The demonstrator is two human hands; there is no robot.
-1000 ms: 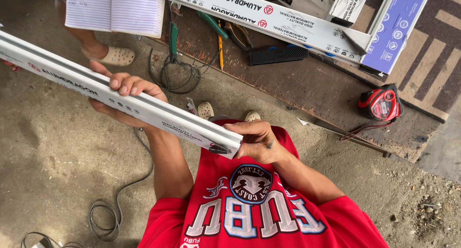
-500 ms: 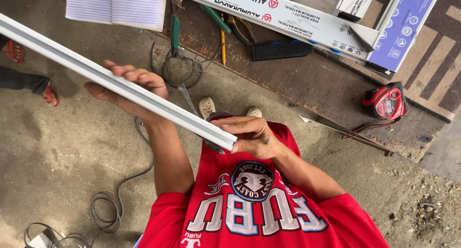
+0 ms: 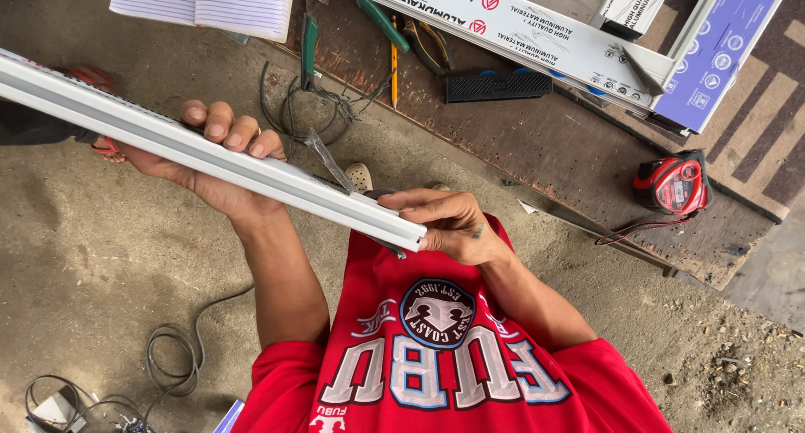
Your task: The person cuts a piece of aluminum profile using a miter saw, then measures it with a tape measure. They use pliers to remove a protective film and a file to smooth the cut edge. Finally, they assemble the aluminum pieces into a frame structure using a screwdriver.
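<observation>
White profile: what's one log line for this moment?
left hand: under white profile | right hand: grip on its end | red tape measure: on board

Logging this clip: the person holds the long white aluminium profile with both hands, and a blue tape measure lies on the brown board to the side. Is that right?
Not quite: the tape measure is red and black, not blue. The head view shows it lying on the brown board. The rest holds: the left hand and right hand both hold the long white aluminium profile.

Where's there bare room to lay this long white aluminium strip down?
Free: the bare concrete floor between the grey coiled cable and the workbench edge. Crowded: the rusty brown workbench, with green-handled pliers, black block and red tape measure.
</observation>
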